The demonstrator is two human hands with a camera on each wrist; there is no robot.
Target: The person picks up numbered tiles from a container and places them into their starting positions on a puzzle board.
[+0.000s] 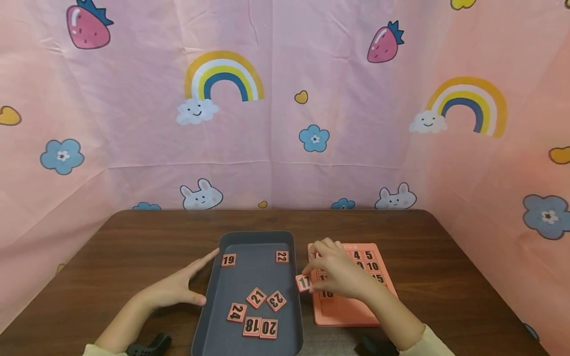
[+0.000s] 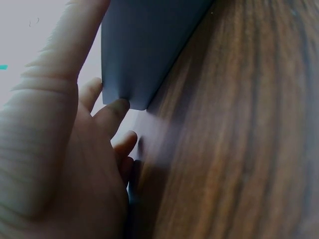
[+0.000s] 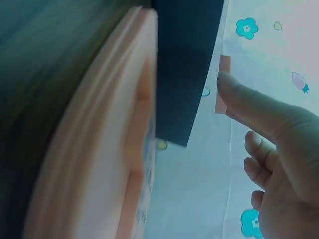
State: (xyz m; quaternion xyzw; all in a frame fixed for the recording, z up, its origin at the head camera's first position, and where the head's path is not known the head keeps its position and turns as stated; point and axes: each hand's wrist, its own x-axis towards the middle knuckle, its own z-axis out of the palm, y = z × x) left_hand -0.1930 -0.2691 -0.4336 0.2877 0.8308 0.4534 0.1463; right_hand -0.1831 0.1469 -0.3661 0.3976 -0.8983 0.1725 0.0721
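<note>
My right hand (image 1: pixel 340 272) pinches the pink number tile marked 17 (image 1: pixel 304 283) between thumb and fingers, over the gap between tray and board. In the right wrist view that tile (image 3: pixel 223 84) shows edge-on at the thumb tip. Below the hand lies the pink number board (image 1: pixel 352 312), with tiles such as 4, 5, 10 and 15 set in it; the hand hides several others. My left hand (image 1: pixel 173 287) touches the left wall of the dark grey tray (image 1: pixel 213 287), fingers spread and straight. The left wrist view shows its fingertips against the tray's outer side (image 2: pixel 144 50).
Loose tiles lie in the tray: 19 (image 1: pixel 228 260) and 22 (image 1: pixel 282 256) at the far end, 21 (image 1: pixel 256 297), 23 (image 1: pixel 276 300), 24 (image 1: pixel 237 312), 18 (image 1: pixel 252 326) and 20 (image 1: pixel 268 328) nearer. A patterned cloth (image 1: pixel 285 188) hangs behind the wooden table (image 1: pixel 147 237).
</note>
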